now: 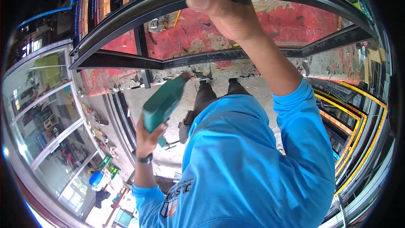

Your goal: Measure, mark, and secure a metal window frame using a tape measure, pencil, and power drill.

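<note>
My left hand (148,137), with a dark band at the wrist, is closed round the grip of a green power drill (165,100). The drill is held out over the floor at the near edge of the workbench, its dark nose tilted up and away from me. My right hand (230,19) reaches forward and grips the upper bar of a black metal frame (139,3). Its thumb lies on the near side, and fingertips show beyond the bar at the top edge. The frame stands up on the bench, its lower bar (202,59) nearer me.
The workbench (168,44) has a worn red top with a tape measure (159,24) and a yellow pencil (177,18). Glazed panels (46,131) stand at the left. Taped frames (358,122) lean at the right, and bundled profiles (101,0) lie at the far left.
</note>
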Motion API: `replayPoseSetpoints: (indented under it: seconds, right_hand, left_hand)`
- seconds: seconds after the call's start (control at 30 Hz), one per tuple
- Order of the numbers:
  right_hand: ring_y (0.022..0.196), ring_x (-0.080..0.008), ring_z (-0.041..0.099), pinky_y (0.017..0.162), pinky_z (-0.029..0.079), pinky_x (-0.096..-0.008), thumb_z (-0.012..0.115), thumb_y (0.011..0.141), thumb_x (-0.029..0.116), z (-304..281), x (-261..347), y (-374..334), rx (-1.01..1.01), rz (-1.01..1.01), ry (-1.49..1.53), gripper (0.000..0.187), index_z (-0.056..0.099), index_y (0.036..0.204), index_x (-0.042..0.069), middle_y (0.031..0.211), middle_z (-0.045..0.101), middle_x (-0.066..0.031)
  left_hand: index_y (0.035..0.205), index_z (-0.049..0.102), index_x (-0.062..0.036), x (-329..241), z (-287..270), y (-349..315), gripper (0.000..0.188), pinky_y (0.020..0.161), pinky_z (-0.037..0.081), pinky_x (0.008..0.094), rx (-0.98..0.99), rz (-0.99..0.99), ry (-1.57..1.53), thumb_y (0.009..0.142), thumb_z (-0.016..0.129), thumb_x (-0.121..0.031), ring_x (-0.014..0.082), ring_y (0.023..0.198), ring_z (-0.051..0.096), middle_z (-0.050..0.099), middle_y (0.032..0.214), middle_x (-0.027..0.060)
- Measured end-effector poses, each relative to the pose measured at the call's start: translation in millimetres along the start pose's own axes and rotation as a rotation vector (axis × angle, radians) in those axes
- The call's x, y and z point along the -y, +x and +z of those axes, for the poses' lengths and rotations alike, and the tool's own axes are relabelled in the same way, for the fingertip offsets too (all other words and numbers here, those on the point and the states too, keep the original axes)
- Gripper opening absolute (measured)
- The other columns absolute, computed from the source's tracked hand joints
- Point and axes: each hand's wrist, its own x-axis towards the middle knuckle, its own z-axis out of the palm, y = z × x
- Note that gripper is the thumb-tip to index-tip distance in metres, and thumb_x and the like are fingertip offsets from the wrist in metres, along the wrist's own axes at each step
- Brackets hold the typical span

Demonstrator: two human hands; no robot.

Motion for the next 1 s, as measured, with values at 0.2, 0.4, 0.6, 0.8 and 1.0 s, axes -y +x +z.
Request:
replayPoseSetpoints:
  seconds: [0.2, 0.4, 0.6, 0.8, 1.0]
  right_hand:
    - [0.127, -0.0184, 0.068, 0.108, 0.057, -0.0388, 0.093, 0.098, 0.018, 5, 8, -2, 0.061, 0.044, 0.005, 0.044, 0.069, 0.133, 0.008, 0.136, 0.072, -0.0116]
    - [0.11, -0.0177, 0.075, 0.097, 0.062, -0.0363, 0.092, 0.097, 0.021, 14, 17, -4, 0.049, 0.03, -0.143, 0.041, 0.073, 0.13, 0.007, 0.12, 0.078, -0.0089]
    - [0.102, -0.0187, 0.081, 0.095, 0.064, -0.0345, 0.099, 0.09, 0.024, 19, 17, 0, -0.026, -0.119, -0.324, 0.036, 0.083, 0.117, 0.006, 0.106, 0.085, -0.0087]
    - [0.104, -0.0198, 0.081, 0.097, 0.064, -0.0355, 0.098, 0.091, 0.026, 19, 11, 0, -0.012, -0.22, -0.363, 0.036, 0.083, 0.117, 0.007, 0.108, 0.084, -0.0084]
    - [0.101, -0.0192, 0.081, 0.094, 0.066, -0.0347, 0.097, 0.092, 0.026, 18, 13, -3, 0.038, -0.157, -0.32, 0.035, 0.082, 0.119, 0.008, 0.108, 0.084, -0.0076]
  left_hand:
    - [0.152, 0.056, 0.0019, -10, 53, 68, 0.065, 0.083, 0.059, 0.0296, 0.122, 0.127, 0.092, 0.102, 0.088, -0.025, 0.0144, 0.098, 0.073, 0.078, 0.115, 0.011]
    - [0.155, 0.054, 0.0019, -12, 48, 79, 0.072, 0.083, 0.062, 0.0315, 0.183, 0.069, 0.045, 0.102, 0.089, -0.032, 0.0156, 0.099, 0.075, 0.078, 0.117, 0.0112]
    - [0.156, 0.054, 0.0019, -8, 47, 80, 0.072, 0.083, 0.063, 0.0314, 0.187, 0.094, 0.026, 0.102, 0.089, -0.031, 0.0155, 0.098, 0.075, 0.077, 0.119, 0.0112]
    - [0.147, 0.06, -0.0001, -7, 34, 90, 0.058, 0.072, 0.062, 0.0309, 0.166, -0.044, -0.011, 0.105, 0.085, -0.031, 0.015, 0.087, 0.074, 0.079, 0.108, 0.0119]
    - [0.138, 0.067, -0.0011, -16, 16, 118, 0.058, 0.067, 0.062, 0.0313, 0.176, -0.179, -0.064, 0.108, 0.076, -0.05, 0.0142, 0.083, 0.073, 0.079, 0.107, 0.0131]
